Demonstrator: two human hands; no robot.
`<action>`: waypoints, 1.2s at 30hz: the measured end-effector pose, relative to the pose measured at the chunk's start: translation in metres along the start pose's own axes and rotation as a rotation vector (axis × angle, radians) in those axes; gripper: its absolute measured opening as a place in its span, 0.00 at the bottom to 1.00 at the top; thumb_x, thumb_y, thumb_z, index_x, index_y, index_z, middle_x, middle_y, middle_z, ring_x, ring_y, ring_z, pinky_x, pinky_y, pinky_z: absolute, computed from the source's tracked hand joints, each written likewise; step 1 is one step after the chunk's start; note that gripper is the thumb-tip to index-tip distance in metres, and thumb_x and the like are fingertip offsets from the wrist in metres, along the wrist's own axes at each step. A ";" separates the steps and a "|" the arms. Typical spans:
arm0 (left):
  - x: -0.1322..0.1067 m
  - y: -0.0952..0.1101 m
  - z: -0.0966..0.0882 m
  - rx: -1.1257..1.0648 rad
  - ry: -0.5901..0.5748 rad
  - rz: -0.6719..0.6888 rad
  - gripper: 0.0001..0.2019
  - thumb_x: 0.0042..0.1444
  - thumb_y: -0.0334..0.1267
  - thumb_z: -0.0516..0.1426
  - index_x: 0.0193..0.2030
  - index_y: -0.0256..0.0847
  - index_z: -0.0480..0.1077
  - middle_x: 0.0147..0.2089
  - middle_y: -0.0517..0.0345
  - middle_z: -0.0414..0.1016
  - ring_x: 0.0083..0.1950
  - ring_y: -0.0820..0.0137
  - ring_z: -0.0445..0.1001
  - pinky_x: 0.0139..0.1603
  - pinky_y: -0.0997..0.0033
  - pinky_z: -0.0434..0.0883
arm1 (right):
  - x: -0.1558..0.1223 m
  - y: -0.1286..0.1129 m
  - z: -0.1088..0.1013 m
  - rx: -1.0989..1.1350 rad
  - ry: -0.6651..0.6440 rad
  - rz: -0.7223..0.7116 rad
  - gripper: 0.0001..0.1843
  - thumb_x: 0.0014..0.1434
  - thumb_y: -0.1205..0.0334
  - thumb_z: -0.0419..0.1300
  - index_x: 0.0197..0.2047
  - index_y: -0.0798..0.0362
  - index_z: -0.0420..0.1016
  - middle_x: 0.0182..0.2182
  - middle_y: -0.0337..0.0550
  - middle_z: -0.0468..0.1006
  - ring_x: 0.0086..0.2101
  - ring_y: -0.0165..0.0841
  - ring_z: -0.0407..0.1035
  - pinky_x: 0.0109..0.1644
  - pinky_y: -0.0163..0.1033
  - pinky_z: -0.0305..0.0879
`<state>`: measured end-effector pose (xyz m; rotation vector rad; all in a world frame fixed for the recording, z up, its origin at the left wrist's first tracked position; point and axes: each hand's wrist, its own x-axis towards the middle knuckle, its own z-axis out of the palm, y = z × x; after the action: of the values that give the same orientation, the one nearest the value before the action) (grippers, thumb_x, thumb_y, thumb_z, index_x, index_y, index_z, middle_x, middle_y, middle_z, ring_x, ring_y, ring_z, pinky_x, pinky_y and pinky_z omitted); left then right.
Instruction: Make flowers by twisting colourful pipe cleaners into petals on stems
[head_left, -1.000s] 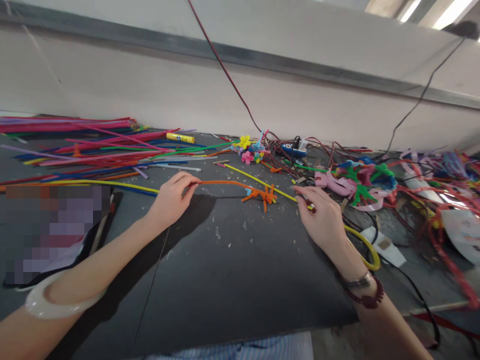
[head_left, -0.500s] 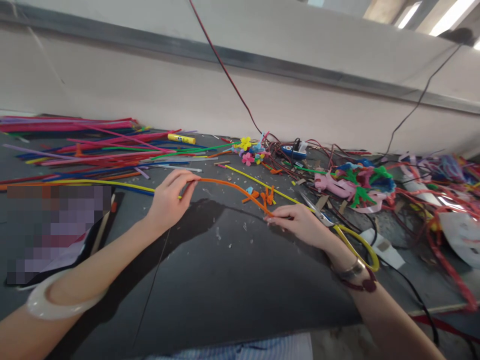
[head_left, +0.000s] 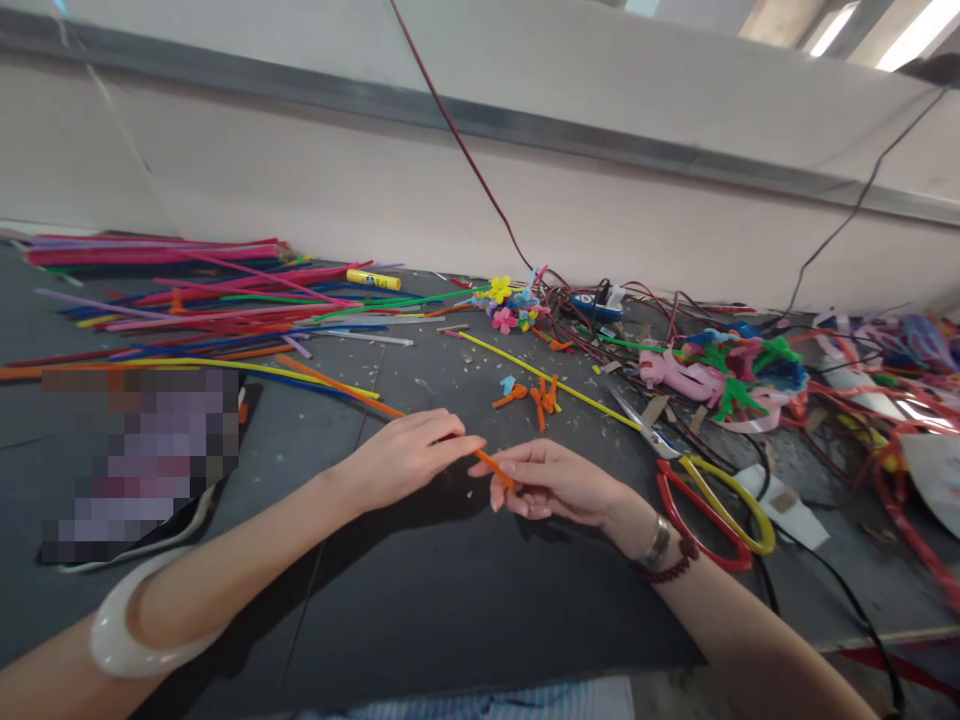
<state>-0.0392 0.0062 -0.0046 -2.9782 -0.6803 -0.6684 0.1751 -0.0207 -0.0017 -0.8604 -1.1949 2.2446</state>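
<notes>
My left hand (head_left: 409, 458) and my right hand (head_left: 551, 480) meet above the dark table (head_left: 315, 620). An orange pipe cleaner (head_left: 352, 392) runs under my left fingers, and its far end is pinched in my right fingertips. Short orange pipe cleaner pieces (head_left: 544, 400) lie just beyond my right hand, beside a long yellow pipe cleaner (head_left: 540, 380). To the right of that hand rest scissors (head_left: 709, 510) with red and yellow handles, not touched.
A heap of multicoloured pipe cleaners (head_left: 195, 300) covers the far left. Pipe-cleaner flowers (head_left: 504, 305), a yellow glue stick (head_left: 373, 279), tangled wires (head_left: 577, 320) and pink craft pieces (head_left: 679, 375) lie along the back. A pixelated object (head_left: 139, 460) sits at left.
Both hands have come together near the table's middle, drawing the orange pipe cleaner left and lower. My right hand has moved away from the scissors, and their red handle now shows.
</notes>
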 end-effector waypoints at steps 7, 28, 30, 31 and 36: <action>0.002 0.008 -0.005 -0.242 -0.017 -0.289 0.13 0.60 0.39 0.44 0.44 0.45 0.69 0.32 0.61 0.67 0.30 0.75 0.66 0.33 0.78 0.65 | 0.001 0.010 -0.005 0.236 -0.013 0.019 0.13 0.55 0.61 0.57 0.41 0.59 0.73 0.25 0.43 0.77 0.20 0.21 0.66 0.20 0.25 0.57; 0.011 0.030 -0.002 -0.568 0.293 -0.511 0.07 0.53 0.32 0.55 0.30 0.39 0.75 0.31 0.56 0.77 0.31 0.71 0.75 0.32 0.75 0.72 | 0.004 0.019 0.008 -0.106 0.367 -0.279 0.06 0.47 0.63 0.63 0.31 0.55 0.77 0.21 0.38 0.74 0.17 0.21 0.60 0.20 0.28 0.58; 0.014 0.035 0.002 -0.840 0.166 -0.647 0.08 0.53 0.33 0.54 0.32 0.38 0.75 0.32 0.55 0.76 0.28 0.73 0.73 0.29 0.75 0.72 | 0.005 0.018 0.011 -0.340 0.524 -0.421 0.05 0.48 0.63 0.63 0.31 0.52 0.78 0.23 0.38 0.75 0.19 0.24 0.62 0.22 0.30 0.61; 0.015 0.037 0.004 -0.978 0.114 -0.697 0.09 0.54 0.34 0.53 0.33 0.37 0.75 0.33 0.54 0.76 0.28 0.73 0.73 0.27 0.75 0.72 | 0.005 0.018 0.012 -0.479 0.583 -0.487 0.05 0.49 0.63 0.62 0.31 0.52 0.78 0.24 0.39 0.75 0.21 0.26 0.65 0.24 0.32 0.63; 0.013 0.031 0.009 -1.286 -0.016 -0.799 0.10 0.51 0.38 0.57 0.36 0.35 0.74 0.32 0.54 0.73 0.26 0.75 0.69 0.23 0.76 0.67 | 0.004 0.025 0.007 -0.987 0.640 -0.727 0.08 0.54 0.66 0.57 0.35 0.52 0.77 0.31 0.44 0.76 0.32 0.32 0.70 0.36 0.37 0.67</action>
<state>-0.0123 -0.0158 -0.0050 -3.5871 -2.1940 -1.6113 0.1646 -0.0352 -0.0208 -1.0927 -1.8492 0.6521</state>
